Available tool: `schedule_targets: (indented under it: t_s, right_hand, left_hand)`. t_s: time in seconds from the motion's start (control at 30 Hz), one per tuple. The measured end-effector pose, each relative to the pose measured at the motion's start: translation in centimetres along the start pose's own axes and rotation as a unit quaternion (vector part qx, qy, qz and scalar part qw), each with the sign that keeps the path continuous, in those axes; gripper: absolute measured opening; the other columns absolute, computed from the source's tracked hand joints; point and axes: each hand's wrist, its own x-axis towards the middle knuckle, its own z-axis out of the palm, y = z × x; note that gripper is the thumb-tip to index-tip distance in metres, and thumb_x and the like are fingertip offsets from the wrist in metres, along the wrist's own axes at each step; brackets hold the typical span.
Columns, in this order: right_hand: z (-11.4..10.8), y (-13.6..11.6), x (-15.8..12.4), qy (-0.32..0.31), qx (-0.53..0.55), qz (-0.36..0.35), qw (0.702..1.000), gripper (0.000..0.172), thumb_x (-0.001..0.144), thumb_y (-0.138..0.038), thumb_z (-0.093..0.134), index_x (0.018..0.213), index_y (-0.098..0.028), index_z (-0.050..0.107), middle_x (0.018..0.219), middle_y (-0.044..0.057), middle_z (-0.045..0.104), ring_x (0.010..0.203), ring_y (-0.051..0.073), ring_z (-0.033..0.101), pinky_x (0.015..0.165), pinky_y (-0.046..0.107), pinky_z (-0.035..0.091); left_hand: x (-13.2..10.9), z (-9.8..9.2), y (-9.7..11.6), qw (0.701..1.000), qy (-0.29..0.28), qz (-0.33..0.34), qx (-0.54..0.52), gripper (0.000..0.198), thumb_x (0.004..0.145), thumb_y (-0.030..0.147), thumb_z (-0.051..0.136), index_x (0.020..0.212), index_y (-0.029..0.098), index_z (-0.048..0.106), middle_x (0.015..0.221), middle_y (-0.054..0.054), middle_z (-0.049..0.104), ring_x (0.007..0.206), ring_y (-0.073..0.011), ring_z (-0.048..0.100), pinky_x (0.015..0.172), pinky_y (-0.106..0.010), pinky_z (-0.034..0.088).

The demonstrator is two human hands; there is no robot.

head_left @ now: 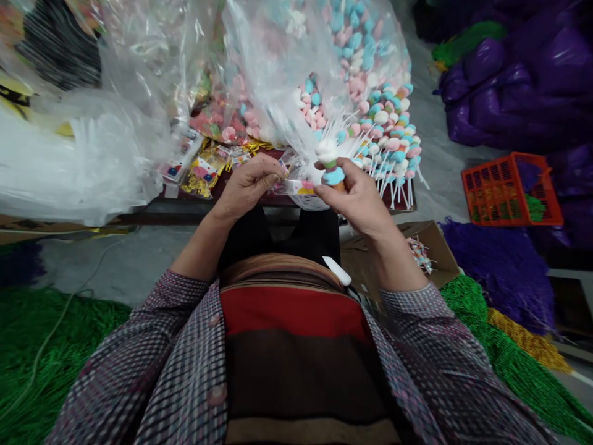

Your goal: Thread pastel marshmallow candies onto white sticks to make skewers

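My right hand (359, 194) is closed on a marshmallow skewer (332, 175), held upright with white, green, blue and orange pieces stacked on it. My left hand (252, 185) pinches the end of a small clear bag (302, 186) with a colourful print, which stretches across towards the right fingers. Whether the right hand also grips the bag is unclear. Just beyond my hands, many white sticks (340, 131) fan out, and finished marshmallow skewers (393, 139) lie heaped to the right.
Large clear plastic bags (278, 55) of sweets cover the back of the table. Printed packets with gold twist ties (202, 176) lie left of centre. White plastic bags (83, 154) fill the left. Beside the table are a cardboard box (438, 247) and an orange crate (491, 191).
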Motion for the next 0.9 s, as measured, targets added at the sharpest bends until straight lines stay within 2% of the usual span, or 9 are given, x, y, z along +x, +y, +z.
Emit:
schedule_targets:
  t_s: [0.1,0.23,0.37,0.47,0.53,0.63,0.77,0.9]
  right_hand:
    - [1.5,0.4,0.8,-0.009,0.050,0.007,0.999,0.050,0.086,-0.053,0.072,0.126,-0.023,0.066,0.119,0.006,0.072,0.110,0.025,0.066,0.096,0.043,0.057]
    - [2.6,0.4,1.3,-0.023,0.071,0.017,0.997,0.051,0.075,-0.052,0.083,0.114,-0.022,0.069,0.112,0.005,0.073,0.106,0.025,0.066,0.094,0.041,0.056]
    - [4.2,0.4,1.6,0.026,0.144,0.060,0.987,0.043,0.077,-0.054,0.081,0.105,-0.024,0.066,0.095,0.002,0.069,0.087,0.019,0.063,0.076,0.034,0.056]
    - [4.5,0.3,1.6,0.053,0.235,0.114,0.964,0.041,0.082,-0.059,0.075,0.105,-0.028,0.061,0.082,-0.002,0.060,0.066,0.012,0.054,0.054,0.025,0.044]
    - [3.8,0.0,1.5,0.048,0.275,0.129,0.952,0.042,0.084,-0.062,0.073,0.108,-0.030,0.059,0.078,-0.004,0.056,0.057,0.010,0.046,0.047,0.022,0.034]
    - [1.8,-1.0,1.0,0.030,0.277,0.116,0.953,0.047,0.084,-0.065,0.072,0.114,-0.031,0.060,0.085,-0.002,0.059,0.056,0.008,0.043,0.044,0.021,0.027]
    - [-1.1,-2.1,-0.2,-0.024,0.198,0.096,0.975,0.043,0.090,-0.062,0.066,0.117,-0.029,0.063,0.091,0.001,0.064,0.056,0.008,0.044,0.044,0.022,0.030]
    - [-2.8,-2.5,-1.3,-0.074,0.098,0.066,0.990,0.037,0.093,-0.051,0.064,0.115,-0.023,0.068,0.084,0.001,0.066,0.059,0.009,0.049,0.051,0.024,0.038]
  left_hand:
    - [-0.1,0.3,0.3,1.000,-0.014,0.009,0.012,0.027,0.099,0.047,0.064,0.091,0.026,0.078,0.096,-0.004,0.075,0.094,-0.0163,0.070,0.088,-0.034,0.056]
    - [-0.1,0.9,1.1,0.995,-0.032,0.048,0.079,0.033,0.101,0.051,0.059,0.091,0.025,0.078,0.090,-0.003,0.071,0.089,-0.0158,0.067,0.084,-0.033,0.054]
    - [-0.2,1.4,1.6,0.989,0.015,0.077,0.121,0.028,0.102,0.046,0.059,0.094,0.026,0.077,0.092,-0.002,0.069,0.089,-0.0147,0.067,0.084,-0.031,0.053]
    - [-0.5,1.1,0.9,0.990,0.051,0.060,0.118,0.028,0.101,0.048,0.060,0.094,0.026,0.076,0.092,-0.002,0.070,0.089,-0.0155,0.066,0.084,-0.032,0.053]
    - [-0.7,0.8,0.0,0.992,0.075,0.033,0.099,0.031,0.099,0.052,0.062,0.091,0.026,0.076,0.089,-0.002,0.071,0.089,-0.0165,0.066,0.085,-0.033,0.053]
    - [-1.0,0.4,-1.3,0.994,0.107,-0.011,0.023,0.030,0.097,0.054,0.065,0.086,0.027,0.074,0.085,-0.001,0.070,0.087,-0.0161,0.065,0.085,-0.033,0.052]
    - [-1.1,0.3,-2.0,0.989,0.126,-0.052,-0.064,0.033,0.092,0.059,0.069,0.084,0.027,0.072,0.087,-0.001,0.070,0.090,-0.0161,0.066,0.089,-0.033,0.053]
    - [-0.9,0.2,-1.7,0.989,0.101,-0.078,-0.077,0.038,0.088,0.063,0.072,0.083,0.026,0.073,0.090,-0.003,0.072,0.093,-0.0176,0.067,0.092,-0.035,0.054]
